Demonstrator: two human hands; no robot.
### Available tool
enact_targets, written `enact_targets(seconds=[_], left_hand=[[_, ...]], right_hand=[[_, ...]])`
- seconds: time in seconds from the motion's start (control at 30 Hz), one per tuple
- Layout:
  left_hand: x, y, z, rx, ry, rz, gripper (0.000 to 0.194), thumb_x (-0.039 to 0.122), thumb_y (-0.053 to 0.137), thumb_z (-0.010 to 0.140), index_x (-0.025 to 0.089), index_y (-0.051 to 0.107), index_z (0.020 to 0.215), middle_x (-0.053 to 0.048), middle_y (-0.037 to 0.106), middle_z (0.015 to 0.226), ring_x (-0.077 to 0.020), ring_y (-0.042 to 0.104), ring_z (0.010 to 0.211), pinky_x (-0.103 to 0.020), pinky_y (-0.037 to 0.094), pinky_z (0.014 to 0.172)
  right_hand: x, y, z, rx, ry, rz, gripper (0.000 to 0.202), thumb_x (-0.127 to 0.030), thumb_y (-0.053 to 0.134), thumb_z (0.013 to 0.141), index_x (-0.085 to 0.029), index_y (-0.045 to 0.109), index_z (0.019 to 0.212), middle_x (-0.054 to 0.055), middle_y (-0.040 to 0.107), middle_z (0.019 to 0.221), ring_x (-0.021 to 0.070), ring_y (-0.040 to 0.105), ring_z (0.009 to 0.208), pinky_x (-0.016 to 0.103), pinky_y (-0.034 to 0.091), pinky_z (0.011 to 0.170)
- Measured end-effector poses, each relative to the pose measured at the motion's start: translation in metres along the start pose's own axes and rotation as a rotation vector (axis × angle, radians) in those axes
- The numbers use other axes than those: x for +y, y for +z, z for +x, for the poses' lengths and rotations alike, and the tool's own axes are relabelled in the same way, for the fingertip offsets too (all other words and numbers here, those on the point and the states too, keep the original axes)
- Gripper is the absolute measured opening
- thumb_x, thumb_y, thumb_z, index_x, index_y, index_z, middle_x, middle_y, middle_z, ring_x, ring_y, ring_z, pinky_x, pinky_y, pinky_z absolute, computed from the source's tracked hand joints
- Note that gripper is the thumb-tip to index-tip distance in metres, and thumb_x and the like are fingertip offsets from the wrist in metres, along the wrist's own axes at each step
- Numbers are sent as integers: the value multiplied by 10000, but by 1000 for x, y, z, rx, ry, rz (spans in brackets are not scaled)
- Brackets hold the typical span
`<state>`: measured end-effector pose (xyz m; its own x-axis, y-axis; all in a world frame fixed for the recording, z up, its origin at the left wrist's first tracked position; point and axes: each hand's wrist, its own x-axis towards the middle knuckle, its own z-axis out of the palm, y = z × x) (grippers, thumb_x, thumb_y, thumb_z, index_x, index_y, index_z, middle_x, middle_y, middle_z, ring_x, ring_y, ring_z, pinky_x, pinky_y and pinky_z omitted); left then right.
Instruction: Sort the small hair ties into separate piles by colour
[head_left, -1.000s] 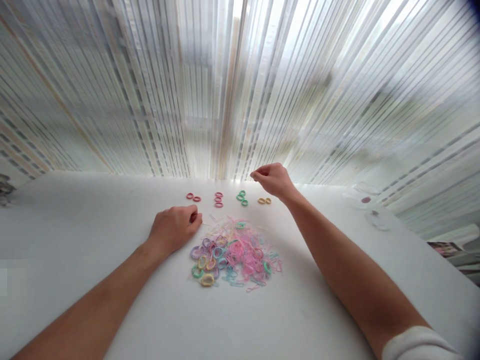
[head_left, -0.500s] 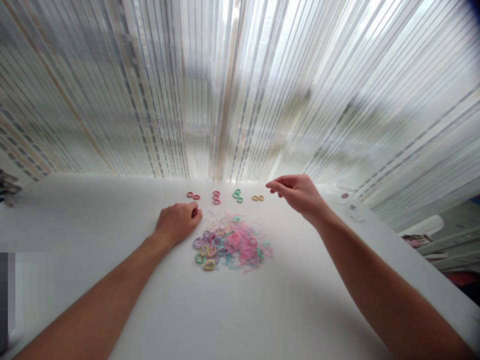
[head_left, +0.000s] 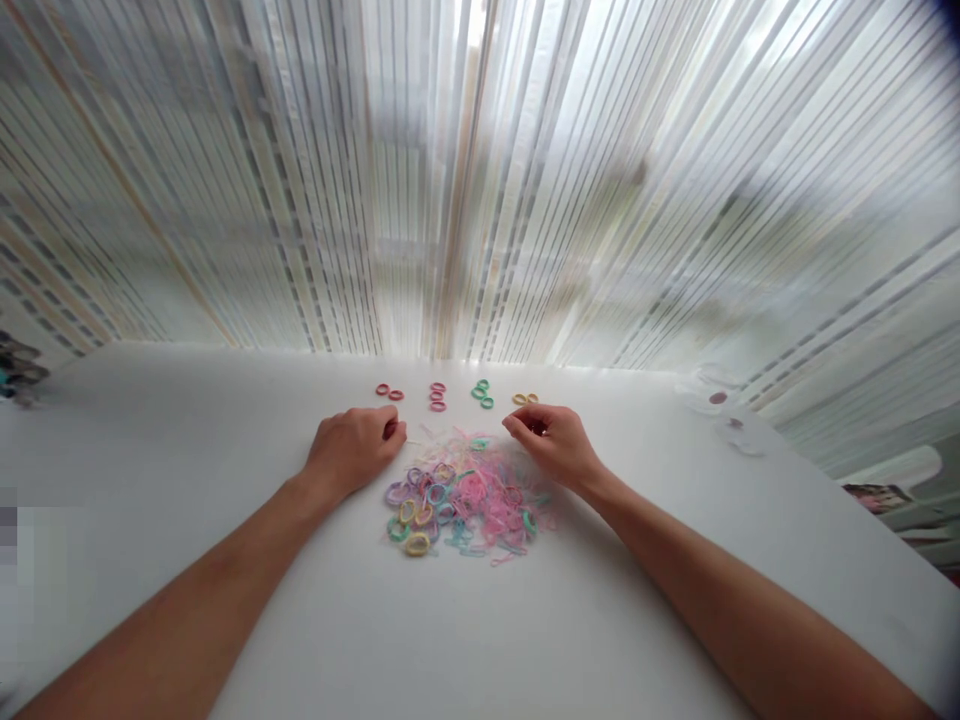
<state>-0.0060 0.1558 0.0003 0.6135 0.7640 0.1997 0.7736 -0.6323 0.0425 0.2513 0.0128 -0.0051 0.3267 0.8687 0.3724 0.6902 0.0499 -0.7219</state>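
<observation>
A loose heap of small coloured bands [head_left: 472, 500], pink, purple, yellow, green and blue, lies on the white table [head_left: 337, 620]. My left hand [head_left: 356, 447] rests closed at the heap's upper left; whatever its fingers may hold is too small to name. At the heap's upper right, my right hand [head_left: 551, 440] has thumb and forefinger together, and nothing can be made out between them. Beyond the hands sit small groups of rings: two red rings [head_left: 389, 392], three pink rings [head_left: 437, 397], three green rings [head_left: 482, 393] and two yellow rings [head_left: 525, 399], partly behind my right hand.
A striped string curtain [head_left: 450, 200] hangs along the table's back edge. White flat items with dark round centres [head_left: 718, 398] lie at the back right. A dark cluttered object [head_left: 19, 368] is at the far left edge.
My right hand has moved down and left, from right of the yellow rings to the heap's upper edge. My left hand stays nearly in place. The view has shifted slightly.
</observation>
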Motion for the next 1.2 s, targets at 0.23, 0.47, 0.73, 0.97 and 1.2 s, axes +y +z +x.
enact_targets(seconds=[0.23,0.47,0.73,0.97,1.2], left_hand=[[1,0,0,1,-16,13,356,473,378,921,241,593,758,-50,712,772,-254,643,728,-337,292,593],[3,-1,1,14,-13,13,346,468,384,919,242,586,753,-42,703,748,-247,636,709,-335,268,585],[2,0,0,24,-10,-5,328,459,398,916,242,586,757,-38,714,763,-243,639,709,-330,267,586],[1,0,0,24,-7,3,343,467,399,920,236,587,749,-42,714,758,-241,644,715,-324,280,582],[4,-2,0,9,-13,0,364,466,396,927,235,636,781,-58,732,790,-252,666,741,-326,359,612]], right_hand=[[9,5,-7,-20,18,32,200,-328,654,852,-171,763,794,19,692,678,142,566,603,269,432,593],[8,5,-8,-38,17,22,170,-305,662,846,-179,771,812,21,712,692,146,583,612,270,441,598],[5,4,-8,-49,21,13,176,-307,666,840,-172,777,818,24,720,699,142,572,602,271,435,596],[6,4,-9,-55,11,5,181,-312,666,841,-171,777,818,23,717,694,139,561,596,271,429,592],[6,4,-9,-56,6,15,175,-319,670,842,-180,773,816,22,717,694,142,566,597,270,430,587]])
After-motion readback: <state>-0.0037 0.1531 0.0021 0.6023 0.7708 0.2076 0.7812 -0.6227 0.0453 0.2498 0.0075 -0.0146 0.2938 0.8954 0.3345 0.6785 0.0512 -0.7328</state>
